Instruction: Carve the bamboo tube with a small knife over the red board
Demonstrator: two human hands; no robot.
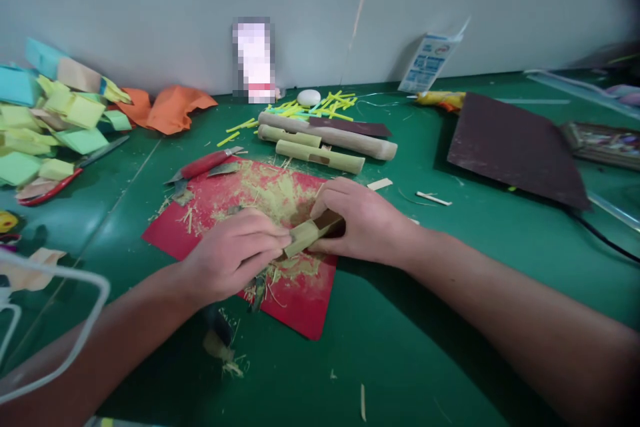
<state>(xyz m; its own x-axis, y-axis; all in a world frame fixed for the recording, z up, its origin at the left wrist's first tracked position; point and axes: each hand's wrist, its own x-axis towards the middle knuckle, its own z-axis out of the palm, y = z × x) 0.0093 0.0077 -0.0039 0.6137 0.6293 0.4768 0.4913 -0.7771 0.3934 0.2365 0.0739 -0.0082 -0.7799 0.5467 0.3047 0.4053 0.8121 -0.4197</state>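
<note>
Over a red sheet strewn with pale dust and shavings, both hands meet at a short bamboo piece. My left hand pinches its left end, fingers closed. The fingers of my right hand are closed around its right part, with a dark brown piece that looks like sandpaper between them against the bamboo. The bamboo's far end is hidden in my right hand. A red-handled knife lies at the sheet's upper left edge, beside crumpled dark scraps.
Cut bamboo tubes lie behind the hands, near yellow-green strips and a white oval object. A large dark brown sheet is at right. Folded papers and orange cloth sit left. A phone leans on the wall.
</note>
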